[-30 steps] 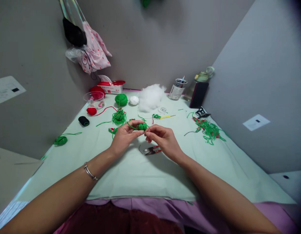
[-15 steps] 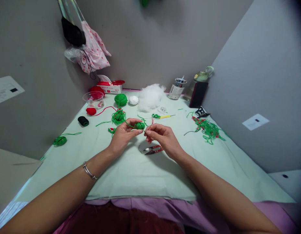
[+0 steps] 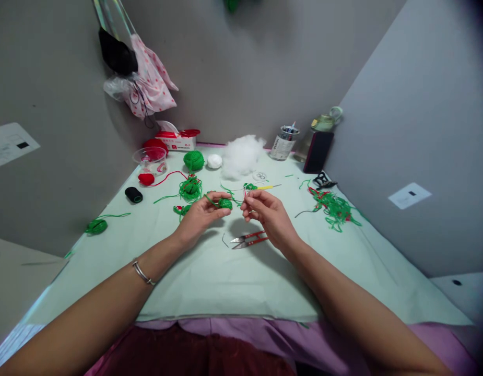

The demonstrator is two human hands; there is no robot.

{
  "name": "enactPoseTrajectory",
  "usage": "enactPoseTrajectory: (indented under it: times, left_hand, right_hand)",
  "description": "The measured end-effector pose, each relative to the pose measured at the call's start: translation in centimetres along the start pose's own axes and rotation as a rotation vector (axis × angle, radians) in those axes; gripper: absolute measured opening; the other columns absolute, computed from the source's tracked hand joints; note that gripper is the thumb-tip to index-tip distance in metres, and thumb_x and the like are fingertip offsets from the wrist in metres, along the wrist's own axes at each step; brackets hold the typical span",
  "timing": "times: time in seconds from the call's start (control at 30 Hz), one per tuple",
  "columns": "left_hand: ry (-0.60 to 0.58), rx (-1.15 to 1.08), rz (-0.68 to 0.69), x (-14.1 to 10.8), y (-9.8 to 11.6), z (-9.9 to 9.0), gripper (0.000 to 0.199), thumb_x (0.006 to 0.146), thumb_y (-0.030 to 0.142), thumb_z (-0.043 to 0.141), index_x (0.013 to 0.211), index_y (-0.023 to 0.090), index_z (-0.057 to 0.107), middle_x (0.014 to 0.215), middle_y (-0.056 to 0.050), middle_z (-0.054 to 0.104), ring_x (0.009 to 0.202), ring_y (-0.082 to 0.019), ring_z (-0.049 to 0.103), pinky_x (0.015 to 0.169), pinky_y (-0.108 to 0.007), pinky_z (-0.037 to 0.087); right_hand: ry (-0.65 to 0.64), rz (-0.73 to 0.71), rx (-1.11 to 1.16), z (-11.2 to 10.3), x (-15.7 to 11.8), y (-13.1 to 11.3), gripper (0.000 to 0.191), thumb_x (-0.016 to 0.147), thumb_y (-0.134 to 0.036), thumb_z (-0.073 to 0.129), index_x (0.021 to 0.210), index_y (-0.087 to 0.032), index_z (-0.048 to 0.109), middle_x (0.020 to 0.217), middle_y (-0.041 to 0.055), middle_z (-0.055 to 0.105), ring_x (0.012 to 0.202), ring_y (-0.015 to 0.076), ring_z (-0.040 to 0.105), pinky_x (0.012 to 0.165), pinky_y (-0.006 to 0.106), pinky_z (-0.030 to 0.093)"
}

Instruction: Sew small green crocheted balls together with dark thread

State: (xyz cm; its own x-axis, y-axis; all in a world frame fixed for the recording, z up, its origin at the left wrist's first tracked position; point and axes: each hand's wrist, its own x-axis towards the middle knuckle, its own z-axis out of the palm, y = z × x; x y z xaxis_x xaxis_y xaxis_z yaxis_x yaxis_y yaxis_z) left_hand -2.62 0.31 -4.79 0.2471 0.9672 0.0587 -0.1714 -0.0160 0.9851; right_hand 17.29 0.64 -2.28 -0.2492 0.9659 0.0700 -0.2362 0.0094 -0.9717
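Observation:
My left hand is closed around a small round green crocheted piece, gripped between thumb and fingers. A strand of green yarn runs back from it over the fingers. My right hand pinches a dark thread that stretches across the short gap from the green piece; whether a needle is in the fingertips I cannot tell. Below the right hand lie red-handled thread snips, blades pointing left, with a short dark thread end beside the tips.
Behind my hands are a green yarn ball, white stuffing and a yellow crochet hook. Tangled green yarn lies at right. A black thread spool and a plastic tub stand left; a phone leans at back right.
My right hand has moved to the right, away from the green piece, drawing the dark thread out between the hands. More of the snips now shows. The left hand has barely shifted.

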Motion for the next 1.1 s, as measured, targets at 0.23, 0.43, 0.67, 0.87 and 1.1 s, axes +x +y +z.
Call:
enactPoseTrajectory:
  times: [0.23, 0.43, 0.67, 0.87, 1.1]
  left_hand:
    - [0.016, -0.02, 0.021, -0.1, 0.1, 0.1, 0.037, 0.075, 0.025, 0.081, 0.109, 0.022, 0.067, 0.109, -0.004, 0.069, 0.099, -0.016, 0.061, 0.086, -0.029, 0.046]
    - [0.054, -0.016, 0.017, 0.0, 0.3, 0.1, 0.032, 0.074, 0.027, 0.082, 0.103, 0.021, 0.071, 0.096, -0.001, 0.068, 0.084, -0.012, 0.059, 0.08, -0.026, 0.046]
    - [0.053, -0.019, -0.005, 0.0, 0.3, 0.0, 0.034, 0.073, 0.029, 0.084, 0.104, 0.022, 0.073, 0.097, -0.001, 0.069, 0.083, -0.012, 0.059, 0.078, -0.025, 0.046]
    - [0.052, 0.009, -0.002, 0.0, 0.2, 0.0, 0.034, 0.073, 0.03, 0.083, 0.105, 0.023, 0.074, 0.099, -0.002, 0.069, 0.085, -0.013, 0.06, 0.08, -0.027, 0.046]
    - [0.046, 0.007, -0.015, -0.1, 0.5, 0.0, 0.032, 0.071, 0.028, 0.084, 0.101, 0.023, 0.076, 0.102, -0.003, 0.07, 0.092, -0.015, 0.06, 0.083, -0.028, 0.046]
  right_hand:
    - [0.037, -0.05, -0.043, -0.7, 0.3, -0.3, 0.019, 0.081, -0.036, 0.077, 0.087, -0.018, 0.071, 0.073, -0.0006, 0.063, 0.062, 0.0098, 0.055, 0.06, 0.025, 0.046]
    - [0.009, -0.291, -0.537, -0.3, -0.5, -1.0, 0.011, 0.087, -0.028, 0.069, 0.086, -0.018, 0.074, 0.076, 0.0014, 0.064, 0.063, 0.0108, 0.051, 0.058, 0.027, 0.038]
    - [-0.064, -0.413, -0.826, -0.2, -0.9, -1.0, 0.01, 0.09, -0.015, 0.063, 0.086, -0.017, 0.072, 0.077, 0.0013, 0.064, 0.062, 0.0099, 0.047, 0.059, 0.026, 0.037]
    - [-0.076, -0.415, -0.859, -0.4, -0.9, -0.8, 0.011, 0.09, -0.014, 0.061, 0.086, -0.017, 0.071, 0.077, 0.0013, 0.065, 0.061, 0.01, 0.047, 0.058, 0.026, 0.036]
    - [-0.087, -0.362, -0.854, -0.4, -0.8, -0.7, 0.011, 0.09, -0.016, 0.061, 0.086, -0.017, 0.071, 0.079, 0.0025, 0.067, 0.063, 0.0112, 0.049, 0.059, 0.027, 0.036]
